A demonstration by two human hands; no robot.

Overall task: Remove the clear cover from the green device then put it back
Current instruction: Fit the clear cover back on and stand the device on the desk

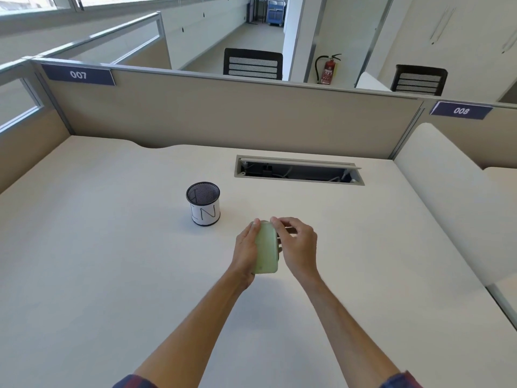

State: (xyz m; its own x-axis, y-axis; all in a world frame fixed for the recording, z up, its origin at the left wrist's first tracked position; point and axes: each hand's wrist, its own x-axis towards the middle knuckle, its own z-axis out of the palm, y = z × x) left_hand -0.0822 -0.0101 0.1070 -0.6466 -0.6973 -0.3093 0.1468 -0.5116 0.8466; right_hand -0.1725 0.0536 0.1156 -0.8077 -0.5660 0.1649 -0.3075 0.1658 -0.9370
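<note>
A pale green device (265, 249) is held upright above the white desk (112, 261), its flat back facing me. My left hand (245, 252) grips its left edge, with fingertips curled over the top corner. My right hand (296, 245) holds the right edge, thumb and forefinger pinching at the top right corner. A dark edge shows along the device's right side under my right fingers. The clear cover cannot be told apart from the device here.
A black mesh pen cup (203, 207) with a white paper label stands just left and behind my hands. An open cable tray slot (299, 170) is set into the desk farther back. Beige partition panels (223, 113) wall the desk's far edge.
</note>
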